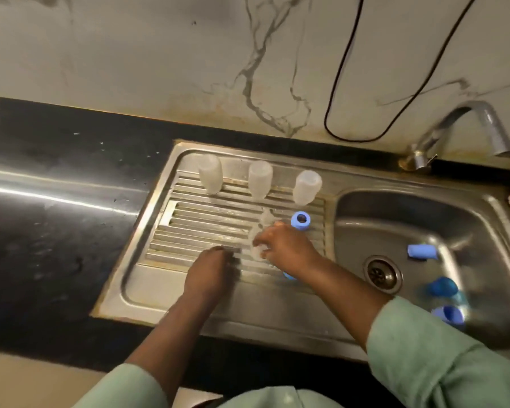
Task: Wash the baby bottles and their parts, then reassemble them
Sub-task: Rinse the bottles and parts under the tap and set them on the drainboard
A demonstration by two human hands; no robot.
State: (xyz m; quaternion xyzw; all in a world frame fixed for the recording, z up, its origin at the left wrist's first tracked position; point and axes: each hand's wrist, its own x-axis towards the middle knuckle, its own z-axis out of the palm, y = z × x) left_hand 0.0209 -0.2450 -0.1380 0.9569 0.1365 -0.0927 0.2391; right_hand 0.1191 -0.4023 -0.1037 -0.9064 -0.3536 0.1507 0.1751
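Both hands are over the ribbed drainboard (206, 228) of the steel sink. The right hand (283, 245) has its fingers curled down around a small clear part (258, 251), pinching it just above the ridges; the part is blurred and its shape cannot be told. Another clear piece (267, 217) lies on the ridges just beyond that hand. The left hand (211, 270) rests knuckles-up on the near ridges, fingers bent under, and whether it holds anything cannot be told. Along the far edge of the drainboard three clear bottles stand in a row, mouths down: the left bottle (209, 173), the middle bottle (259, 179) and the right bottle (306, 187). A blue ring (301, 221) sits just beyond the right hand, and a bit of blue (289, 275) peeks out from under the right wrist. In the basin (365, 213) to the right, three more blue parts lie apart: a blue cap (421, 252), a darker blue piece (442, 287) and another blue cap (449, 315). The tap (471, 125) hangs above the basin.
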